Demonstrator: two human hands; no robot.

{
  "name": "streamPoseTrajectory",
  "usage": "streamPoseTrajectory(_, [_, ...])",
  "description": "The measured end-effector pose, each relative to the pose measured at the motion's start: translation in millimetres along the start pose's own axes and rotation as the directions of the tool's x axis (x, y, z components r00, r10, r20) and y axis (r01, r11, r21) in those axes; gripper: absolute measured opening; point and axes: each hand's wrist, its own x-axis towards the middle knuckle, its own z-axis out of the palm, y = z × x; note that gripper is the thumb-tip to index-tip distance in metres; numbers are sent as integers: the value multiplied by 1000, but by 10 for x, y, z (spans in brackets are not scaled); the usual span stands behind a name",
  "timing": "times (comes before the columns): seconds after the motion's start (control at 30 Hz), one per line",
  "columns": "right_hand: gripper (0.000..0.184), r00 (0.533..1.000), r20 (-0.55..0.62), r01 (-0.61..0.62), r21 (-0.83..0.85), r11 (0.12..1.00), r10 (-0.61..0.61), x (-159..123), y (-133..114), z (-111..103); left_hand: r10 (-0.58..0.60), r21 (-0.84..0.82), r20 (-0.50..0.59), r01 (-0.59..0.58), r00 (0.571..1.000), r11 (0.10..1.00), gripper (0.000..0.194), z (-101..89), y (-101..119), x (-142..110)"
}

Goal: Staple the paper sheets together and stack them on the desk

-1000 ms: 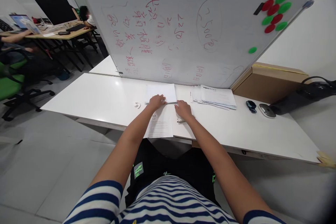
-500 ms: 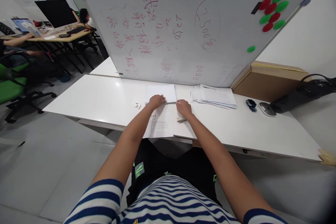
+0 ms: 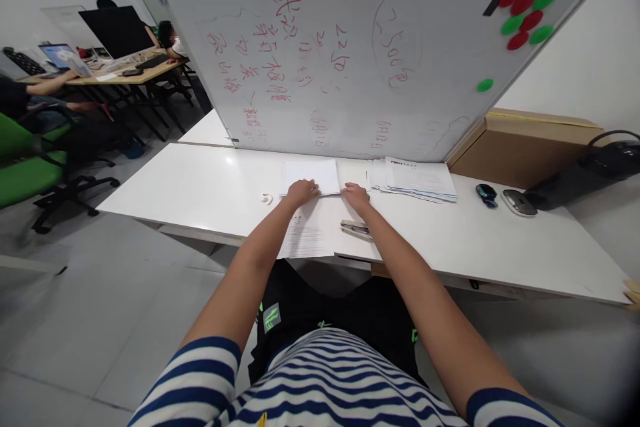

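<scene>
A thin stack of white paper (image 3: pixel 311 175) lies on the white table (image 3: pixel 200 183) below the whiteboard. My left hand (image 3: pixel 300 192) presses its curled fingers on the stack's near left edge. My right hand (image 3: pixel 356 196) grips the near right corner of the same stack, fingers curled. A printed sheet (image 3: pixel 307 235) lies under my left forearm and hangs over the table's front edge. A metal stapler (image 3: pixel 358 229) rests on the table just beside my right wrist.
A large whiteboard (image 3: pixel 360 53) with red writing and magnets leans behind the table. A pile of printed papers (image 3: pixel 417 180) lies at right, then a small dark device (image 3: pixel 486 193), a mouse (image 3: pixel 519 201) and a cardboard box (image 3: pixel 525 147). People sit at desks far left.
My right hand has come off the stapler and moved forward to the stack's right corner. The stapler now lies uncovered. My left hand stays on the stack.
</scene>
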Motion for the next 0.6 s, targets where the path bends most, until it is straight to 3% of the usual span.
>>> streamPoseTrajectory(0.13, [33,1000,24,-2,42,999,1,11,15,-58,17,-93,-26,-19,1000,995,31,-81,-81,-42])
streamPoseTrajectory(0.3, [30,999,36,-3,69,998,1,11,10,-63,-55,-162,-122,35,991,986,38,-199,-497,-311])
streamPoseTrajectory(0.43, [27,1000,27,-19,80,997,16,50,9,-32,-31,-147,-88,18,996,989,32,-244,-820,-537])
streamPoseTrajectory(0.6, [28,999,4,-50,103,993,50,99,-4,2,-13,-44,-40,11,999,999,34,-268,-899,-570])
